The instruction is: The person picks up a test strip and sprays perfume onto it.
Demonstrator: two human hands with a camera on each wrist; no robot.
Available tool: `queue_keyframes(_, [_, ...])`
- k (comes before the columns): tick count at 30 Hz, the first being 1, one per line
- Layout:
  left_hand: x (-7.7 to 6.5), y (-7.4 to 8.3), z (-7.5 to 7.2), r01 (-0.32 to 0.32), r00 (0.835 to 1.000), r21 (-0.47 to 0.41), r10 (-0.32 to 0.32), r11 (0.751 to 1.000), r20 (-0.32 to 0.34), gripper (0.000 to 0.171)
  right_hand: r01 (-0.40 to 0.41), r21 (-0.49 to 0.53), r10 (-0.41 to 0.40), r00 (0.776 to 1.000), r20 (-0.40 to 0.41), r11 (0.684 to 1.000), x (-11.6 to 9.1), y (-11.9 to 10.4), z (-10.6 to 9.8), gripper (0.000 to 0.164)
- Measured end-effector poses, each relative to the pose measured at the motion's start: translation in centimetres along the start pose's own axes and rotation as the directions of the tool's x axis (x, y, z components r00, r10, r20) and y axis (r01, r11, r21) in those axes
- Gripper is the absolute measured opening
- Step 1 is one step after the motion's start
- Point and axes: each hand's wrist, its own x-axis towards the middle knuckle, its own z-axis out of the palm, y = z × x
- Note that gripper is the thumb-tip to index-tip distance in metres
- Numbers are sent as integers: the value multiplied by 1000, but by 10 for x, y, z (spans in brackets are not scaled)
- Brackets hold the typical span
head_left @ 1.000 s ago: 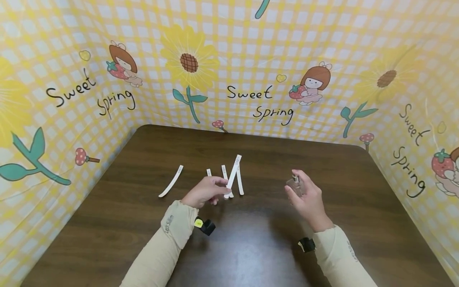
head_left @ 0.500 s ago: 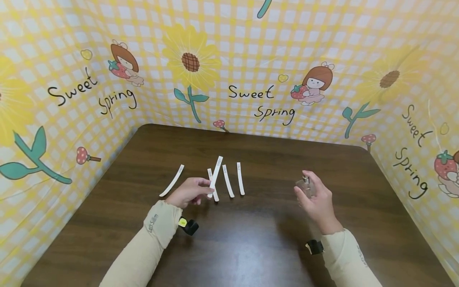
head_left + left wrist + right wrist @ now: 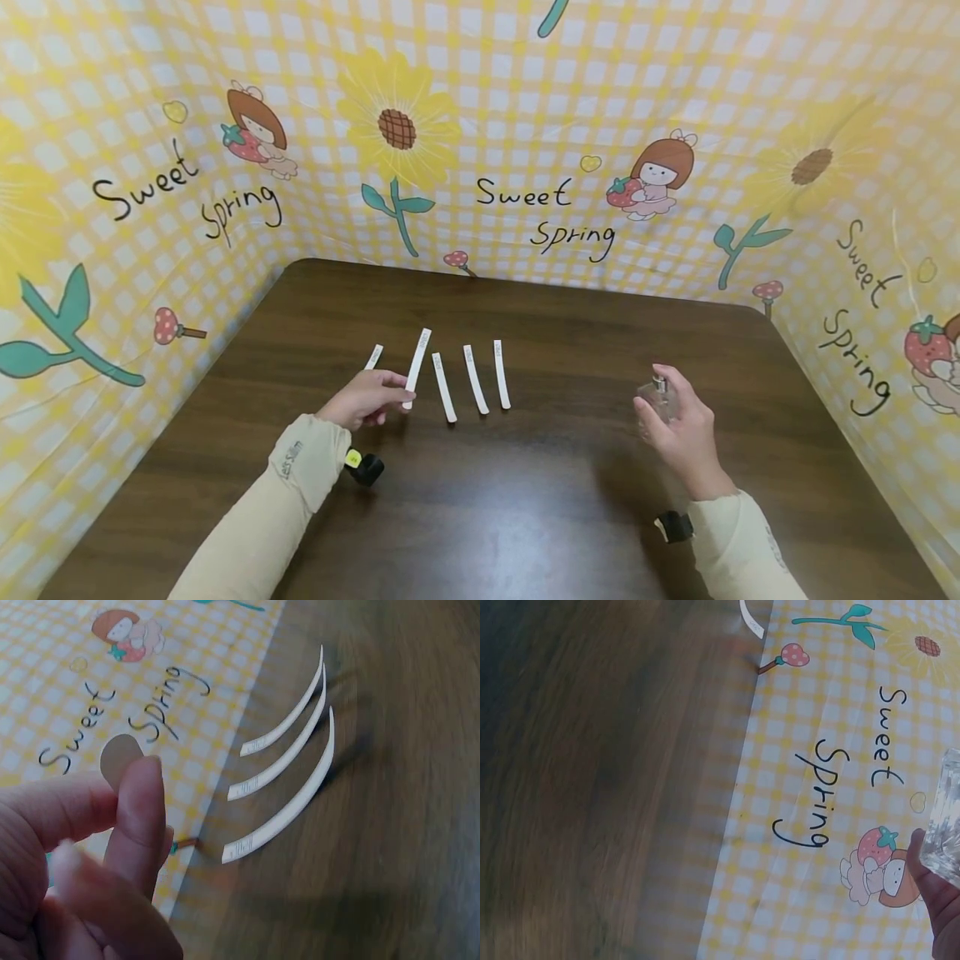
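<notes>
Between the thumb and fingers of my left hand [image 3: 363,398] is a white scent test strip [image 3: 420,358], pinched near its lower end and tilted up to the right. In the left wrist view the rounded tip of that strip [image 3: 116,759] sticks out past the fingers. Another strip [image 3: 374,357] lies behind the left hand, its lower part hidden. Three more strips lie just right of it, the nearest strip [image 3: 444,387] angled slightly. My right hand [image 3: 686,429] grips a clear glass perfume bottle [image 3: 663,403], index finger on its silver sprayer top.
A dark brown wooden table [image 3: 540,500] carries the strips, which curl at their ends. A yellow checked cloth [image 3: 525,108] with printed flowers and lettering rises behind the table and along both sides.
My left hand has moved left with its strip, passing over the lying strips toward the leftmost one and partly covering it. My right hand has drifted right and slightly down with the perfume bottle.
</notes>
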Motion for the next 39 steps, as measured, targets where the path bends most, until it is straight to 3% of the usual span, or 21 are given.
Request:
queue_keyframes(8, [3, -12, -16, 41, 999, 3, -41, 999, -19, 42, -34, -63, 37, 998, 49, 997, 0, -1, -11, 50])
queue_keyframes(17, [2, -24, -29, 97, 995, -53, -98, 994, -31, 38, -38, -48, 40, 999, 36, 998, 1, -2, -12, 48])
queue_keyframes(24, [7, -30, -26, 123, 992, -105, -126, 987, -19, 35, -58, -63, 60, 998, 20, 996, -4, 0, -21, 48])
queue_keyframes(30, [7, -34, -24, 158, 986, -90, -161, 983, -37, 35, -74, -64, 77, 996, 35, 995, -6, 2, -23, 50])
queue_keyframes(39, [11, -36, -26, 155, 987, -110, -159, 982, -22, 31, -95, -82, 99, 994, 36, 992, -6, 2, -25, 52])
